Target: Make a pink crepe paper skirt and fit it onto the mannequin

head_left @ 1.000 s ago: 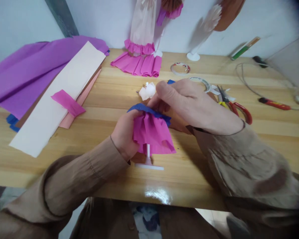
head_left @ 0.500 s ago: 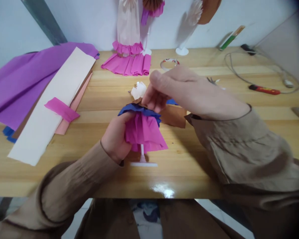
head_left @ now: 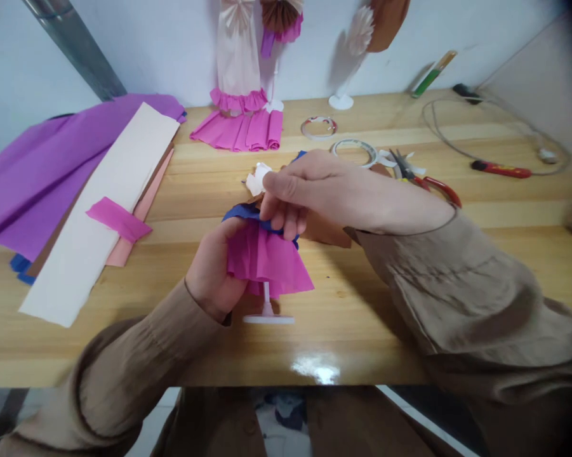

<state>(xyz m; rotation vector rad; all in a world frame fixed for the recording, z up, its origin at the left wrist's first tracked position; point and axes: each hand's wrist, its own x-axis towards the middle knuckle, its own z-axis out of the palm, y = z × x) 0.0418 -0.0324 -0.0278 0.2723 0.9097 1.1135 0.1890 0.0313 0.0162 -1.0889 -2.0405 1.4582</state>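
Observation:
In the middle of the head view is a small paper dress (head_left: 272, 261) on a white stand (head_left: 268, 317). Its skirt is pink crepe paper, with a blue ruffled layer (head_left: 242, 211) above and a bit of brown at the top. A white crumpled paper piece (head_left: 257, 180) tops it. My left hand (head_left: 218, 270) grips the dress from the left, thumb over the blue layer. My right hand (head_left: 309, 190) is closed at the upper part, fingertips by the brown and blue paper; what they pinch is hidden. A brown paper piece (head_left: 326, 230) lies under my right wrist.
Scissors (head_left: 421, 179) and a tape roll (head_left: 355, 152) lie beyond my right forearm. Purple paper (head_left: 52, 158), a cream strip (head_left: 99, 219) and a pink scrap (head_left: 119, 219) are at left. Finished-looking paper dresses (head_left: 238, 70) stand at the back. A cable (head_left: 450, 143) and a red-handled tool (head_left: 502, 169) lie right.
My right hand has moved slightly left and down over the dress top. The view has shifted a little, bringing the scissors and tape roll into sight. My left hand keeps its grip.

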